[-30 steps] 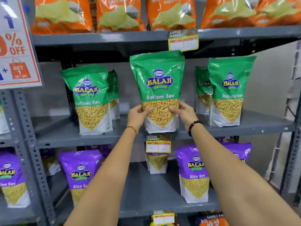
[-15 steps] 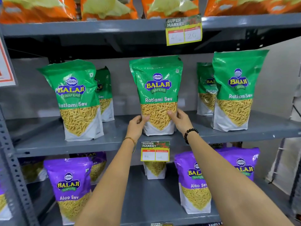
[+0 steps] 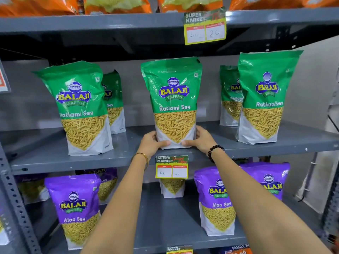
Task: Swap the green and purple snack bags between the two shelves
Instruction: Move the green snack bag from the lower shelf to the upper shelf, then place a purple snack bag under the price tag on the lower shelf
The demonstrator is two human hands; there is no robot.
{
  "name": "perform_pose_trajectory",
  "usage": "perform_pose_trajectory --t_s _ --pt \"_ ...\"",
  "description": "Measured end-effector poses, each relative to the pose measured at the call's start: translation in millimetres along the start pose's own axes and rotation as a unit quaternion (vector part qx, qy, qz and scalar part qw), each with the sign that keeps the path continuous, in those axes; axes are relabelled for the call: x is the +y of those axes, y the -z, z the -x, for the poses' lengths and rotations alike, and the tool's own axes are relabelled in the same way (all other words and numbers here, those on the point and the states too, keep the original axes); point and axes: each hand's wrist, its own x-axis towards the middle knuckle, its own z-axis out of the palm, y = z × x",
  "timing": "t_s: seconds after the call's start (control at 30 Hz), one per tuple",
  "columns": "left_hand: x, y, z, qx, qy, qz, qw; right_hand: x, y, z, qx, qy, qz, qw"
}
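Observation:
A green Ratlami Sev bag (image 3: 173, 99) stands upright at the middle of the upper grey shelf (image 3: 128, 158). My left hand (image 3: 152, 143) grips its lower left corner and my right hand (image 3: 200, 139) grips its lower right corner. More green bags stand at the left (image 3: 80, 109) and right (image 3: 264, 99) of that shelf, with others behind them. On the lower shelf (image 3: 165, 226) stand purple Aloo Sev bags at the left (image 3: 75, 208) and right (image 3: 216, 200), plus one small bag (image 3: 172, 188) at the back, half hidden by a price tag.
Orange snack bags (image 3: 117, 4) fill the top shelf. Yellow price tags hang from the top shelf edge (image 3: 204, 26) and the upper shelf edge (image 3: 172, 167). A perforated metal upright (image 3: 16, 208) runs down the left side. A pale wall (image 3: 315, 88) lies to the right.
The green bag has gone down and back onto the upper shelf, both hands still on its lower corners. The view has shifted closer and to the right.

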Motion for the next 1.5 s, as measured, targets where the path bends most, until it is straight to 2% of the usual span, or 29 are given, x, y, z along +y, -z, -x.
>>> perform_pose_trajectory --t_s 0.2,0.27,0.33,0.43,0.57,0.67,0.77,0.83,0.97,1.1,1.23,1.37,1.5 --pt "0.4 1.8 1.2 0.000 -0.005 0.013 1.000 -1.5 2.9 2.1 -0.003 -0.005 -0.013 1.000" --pt "1.2 1.0 4.1 0.038 -0.021 0.015 0.999 -3.7 2.0 6.2 0.049 -0.015 -0.042 0.998" --pt "0.3 -4.3 13.0 0.104 -0.039 -0.006 0.994 -6.1 -4.1 13.8 0.138 -0.006 -0.055 0.989" --pt "-8.2 -21.4 39.7 0.174 -0.104 -0.095 0.975 -3.7 -18.0 32.6 0.231 0.053 0.031 0.971" --pt "-41.2 -42.3 80.4 0.181 -0.180 -0.179 0.950 16.5 -31.0 63.4 0.258 0.111 0.159 0.947" --pt "-74.1 -55.3 110.4 0.203 -0.144 -0.128 0.960 39.3 -36.8 87.5 0.285 0.136 0.215 0.924" --pt "-108.5 -71.7 133.6 0.232 -0.028 -0.070 0.970 72.7 -41.0 116.5 0.281 0.114 0.237 0.923" --pt "-131.0 -85.3 142.4 0.210 0.035 -0.066 0.975 103.6 -39.3 136.9 0.265 0.059 0.259 0.927" --pt "-166.0 -110.3 145.2 0.106 0.124 -0.102 0.981 157.9 -23.6 163.6 0.215 -0.065 0.284 0.932" --pt "-195.1 -135.5 137.2 0.000 0.197 -0.132 0.971 195.8 -5.6 172.8 0.174 -0.184 0.168 0.953" --pt "-215.6 -160.1 123.5 -0.072 0.231 -0.130 0.962 220.2 11.1 168.3 0.171 -0.279 0.037 0.944" --pt "-227.8 -181.6 114.8 -0.109 0.235 -0.088 0.962 236.6 19.3 158.0 0.157 -0.310 -0.068 0.935" --pt "-237.1 -177.7 107.4 -0.089 0.268 -0.044 0.958 245.6 19.7 149.8 0.133 -0.308 -0.046 0.941"
